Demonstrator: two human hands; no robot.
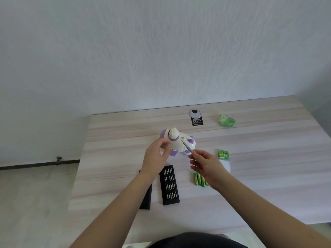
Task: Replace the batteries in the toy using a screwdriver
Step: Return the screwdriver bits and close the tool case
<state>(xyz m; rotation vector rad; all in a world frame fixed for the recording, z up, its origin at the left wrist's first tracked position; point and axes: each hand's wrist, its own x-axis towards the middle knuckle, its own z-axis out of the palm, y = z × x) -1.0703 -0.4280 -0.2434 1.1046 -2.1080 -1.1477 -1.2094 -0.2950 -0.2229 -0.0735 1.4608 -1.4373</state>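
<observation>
At mid-bench, the right hand (206, 162) pinches a slim screwdriver (186, 146), its tip set against the white-and-purple toy (179, 143), which lies belly-up. The left hand (157, 156) hovers half open at the toy's left side, fingers loosely curled, gripping nothing; whether it touches the shell I cannot tell. Judging by this, the cover screw is being worked, so next the toy needs steadying while the driver stays square in the screw head. Near the hands, an open black bit case (169, 185) holds rows of driver bits, its lid (146, 197) beside it. Loose green batteries (199, 179) lie right of the case, with their torn pack (223, 155) further right.
</observation>
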